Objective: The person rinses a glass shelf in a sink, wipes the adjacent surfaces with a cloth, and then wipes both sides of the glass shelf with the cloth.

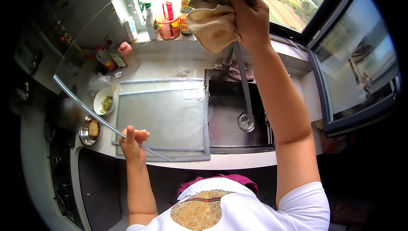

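Raised in front of me is a clear glass shelf with grey edge strips (pixel 89 111). My left hand (pixel 133 144) grips the strip on its near left side, thumb up and fingers curled. My right hand (pixel 251 18) is up by the window, closed around a bunched beige cloth (pixel 214 27). That cloth is folded over the shelf's far strip, which runs down from it across the sink. Beneath the raised pane, more glass panels with grey frames (pixel 159 120) lie flat on the counter, wet-looking in places.
A dark sink (pixel 223 124) with a drain lies right of the panels. Left on the counter are a white bowl of food (pixel 103 102), a metal bowl (pixel 89 130) and bottles (pixel 106 58). Jars (pixel 168 27) line the windowsill. An open window sash (pixel 357 69) juts in at right.
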A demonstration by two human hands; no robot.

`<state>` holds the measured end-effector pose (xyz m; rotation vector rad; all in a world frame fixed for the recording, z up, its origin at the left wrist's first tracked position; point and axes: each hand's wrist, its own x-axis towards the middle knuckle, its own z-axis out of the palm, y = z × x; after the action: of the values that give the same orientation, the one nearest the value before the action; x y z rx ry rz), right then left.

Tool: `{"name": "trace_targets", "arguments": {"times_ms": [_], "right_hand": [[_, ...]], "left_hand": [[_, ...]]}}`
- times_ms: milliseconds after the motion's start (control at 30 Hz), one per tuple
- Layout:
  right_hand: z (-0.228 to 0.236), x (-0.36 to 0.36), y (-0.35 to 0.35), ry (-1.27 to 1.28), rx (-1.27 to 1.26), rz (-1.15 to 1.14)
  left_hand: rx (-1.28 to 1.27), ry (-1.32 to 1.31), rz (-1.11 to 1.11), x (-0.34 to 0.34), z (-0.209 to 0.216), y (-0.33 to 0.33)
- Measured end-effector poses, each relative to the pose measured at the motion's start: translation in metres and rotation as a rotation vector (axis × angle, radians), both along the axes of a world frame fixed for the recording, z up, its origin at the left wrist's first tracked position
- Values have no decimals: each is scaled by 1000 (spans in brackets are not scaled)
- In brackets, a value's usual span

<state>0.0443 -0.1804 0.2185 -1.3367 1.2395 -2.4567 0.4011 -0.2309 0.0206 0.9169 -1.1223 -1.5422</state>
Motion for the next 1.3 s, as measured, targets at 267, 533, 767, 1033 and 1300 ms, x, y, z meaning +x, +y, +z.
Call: {"name": "trace_targets", "arguments": {"times_ms": [267, 533, 767, 1033, 1300], "right_hand": [[35, 26, 21, 30, 697, 417], [-30, 24, 59, 160, 794, 499], [-138, 2, 162, -9, 1232, 466], [-95, -26, 236, -80, 1079, 218], [49, 12, 134, 211, 783, 171]], "left_hand": [[-19, 112, 40, 9, -8, -9], [139, 148, 91, 21, -20, -8], [199, 180, 73, 34, -30, -21], [148, 133, -11, 11, -5, -27], [122, 202, -183, -45, -11, -10]]}}
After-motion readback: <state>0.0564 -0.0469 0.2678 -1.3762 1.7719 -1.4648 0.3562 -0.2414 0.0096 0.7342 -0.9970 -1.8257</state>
